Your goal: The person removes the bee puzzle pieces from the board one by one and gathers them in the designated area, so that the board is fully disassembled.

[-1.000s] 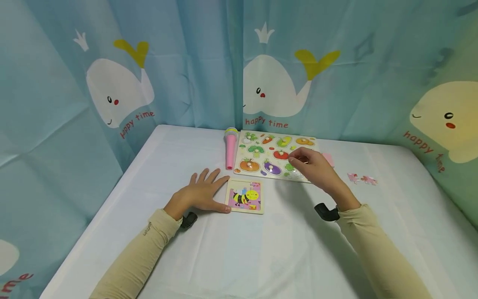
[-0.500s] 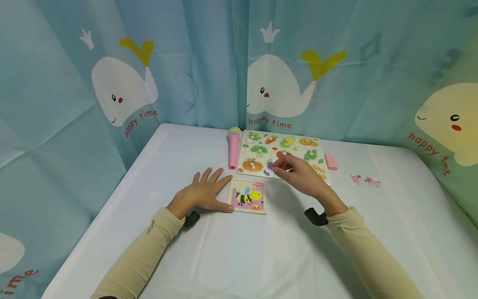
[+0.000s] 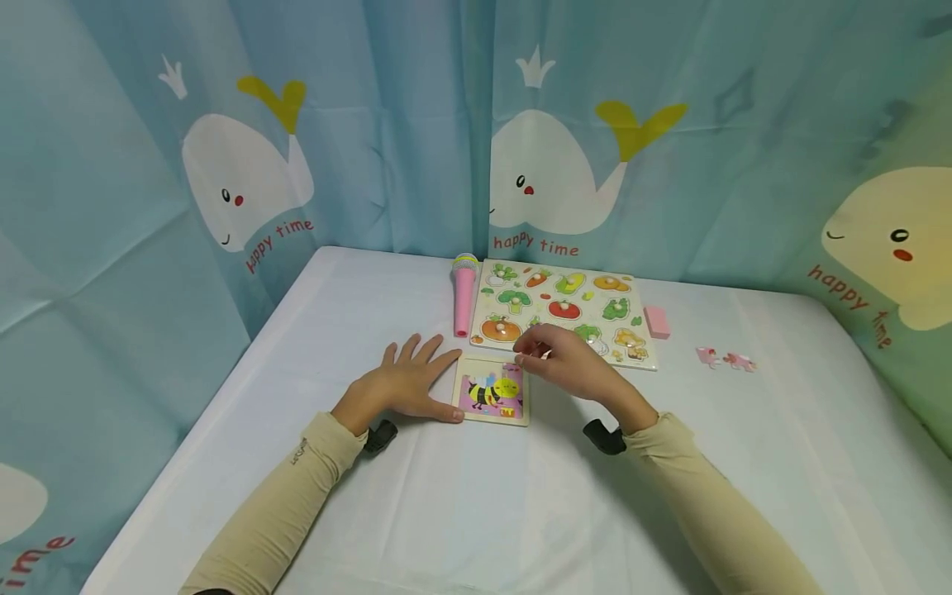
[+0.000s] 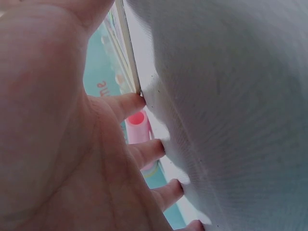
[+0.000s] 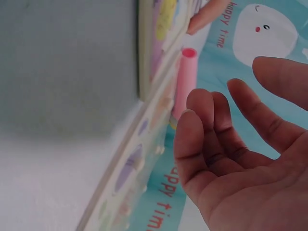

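A small square bee puzzle in a pale wooden frame lies on the white table. My left hand is spread flat beside it, thumb and index fingertip at its left edge. In the left wrist view the fingertips of that hand rest on the cloth. My right hand is over the puzzle's upper right corner and hides it in the head view. Seen from the right wrist, its fingers are loosely bent, thumb apart, with nothing between them.
Behind the puzzle lies a vegetable knob board, partly covered by the right hand. A pink toy microphone lies along its left side. To the right are a pink block and two pink jigsaw pieces. A whale-print curtain encloses the back.
My right hand has moved left and nearer, from over the vegetable board to the bee puzzle's corner. The pink block now shows fully. My left hand has kept its place.
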The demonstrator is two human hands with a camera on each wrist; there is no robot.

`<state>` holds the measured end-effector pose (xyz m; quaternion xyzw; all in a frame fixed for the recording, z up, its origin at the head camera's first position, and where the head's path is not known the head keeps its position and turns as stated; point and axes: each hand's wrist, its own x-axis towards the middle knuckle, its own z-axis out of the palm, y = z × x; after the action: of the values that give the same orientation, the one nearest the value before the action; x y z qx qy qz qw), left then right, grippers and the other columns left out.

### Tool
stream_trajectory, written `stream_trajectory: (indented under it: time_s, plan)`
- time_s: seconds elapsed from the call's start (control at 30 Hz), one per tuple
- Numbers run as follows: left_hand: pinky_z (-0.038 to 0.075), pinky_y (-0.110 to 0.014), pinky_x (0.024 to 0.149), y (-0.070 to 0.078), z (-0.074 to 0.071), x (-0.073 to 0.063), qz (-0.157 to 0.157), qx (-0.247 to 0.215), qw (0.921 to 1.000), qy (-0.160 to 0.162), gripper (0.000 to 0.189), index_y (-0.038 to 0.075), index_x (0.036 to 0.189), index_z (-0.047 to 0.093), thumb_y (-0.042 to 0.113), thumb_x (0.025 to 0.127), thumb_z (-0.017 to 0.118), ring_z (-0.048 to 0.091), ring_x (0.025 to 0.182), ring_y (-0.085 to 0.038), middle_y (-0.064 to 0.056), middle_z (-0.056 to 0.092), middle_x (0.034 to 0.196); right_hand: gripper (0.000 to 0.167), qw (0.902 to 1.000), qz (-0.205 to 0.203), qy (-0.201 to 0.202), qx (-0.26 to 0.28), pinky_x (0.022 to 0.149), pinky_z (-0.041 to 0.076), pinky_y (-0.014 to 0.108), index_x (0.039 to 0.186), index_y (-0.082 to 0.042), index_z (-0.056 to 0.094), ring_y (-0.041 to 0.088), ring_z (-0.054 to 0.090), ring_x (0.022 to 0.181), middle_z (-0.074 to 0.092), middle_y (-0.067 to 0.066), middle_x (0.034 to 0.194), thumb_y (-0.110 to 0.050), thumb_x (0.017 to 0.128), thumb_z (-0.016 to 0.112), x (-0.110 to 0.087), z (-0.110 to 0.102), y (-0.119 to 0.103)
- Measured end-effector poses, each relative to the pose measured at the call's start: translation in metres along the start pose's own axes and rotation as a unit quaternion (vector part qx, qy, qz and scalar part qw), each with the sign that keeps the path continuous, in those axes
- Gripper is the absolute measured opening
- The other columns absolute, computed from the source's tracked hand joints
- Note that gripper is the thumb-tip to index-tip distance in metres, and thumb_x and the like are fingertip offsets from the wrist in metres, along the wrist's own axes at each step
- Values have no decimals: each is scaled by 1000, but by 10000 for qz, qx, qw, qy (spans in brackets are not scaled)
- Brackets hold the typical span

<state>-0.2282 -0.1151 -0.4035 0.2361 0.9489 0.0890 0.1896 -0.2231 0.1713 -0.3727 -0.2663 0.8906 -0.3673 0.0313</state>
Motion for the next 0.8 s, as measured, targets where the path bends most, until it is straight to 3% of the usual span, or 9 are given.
stream_trajectory:
  time_s: [0.43, 0.8]
  plan:
    - [-1, -71, 123, -5, 4, 4, 122, -299, 9995, 11, 109, 19, 173, 21, 66, 91, 75, -3, 161, -49, -17, 4, 179, 7, 9984, 199, -496, -157, 72, 48, 34, 104, -2, 76, 18, 55, 81, 64, 1, 87, -5, 99, 73, 13, 17, 8]
    - [3, -71, 123, -4, 2, 3, 54, 33, 10000, -15, 109, 21, 173, 22, 72, 90, 72, 0, 161, -48, -16, 7, 179, 7, 9958, 440, -791, -146, 72, 48, 32, 103, -1, 76, 17, 56, 79, 66, 2, 88, -4, 97, 74, 17, 24, 16]
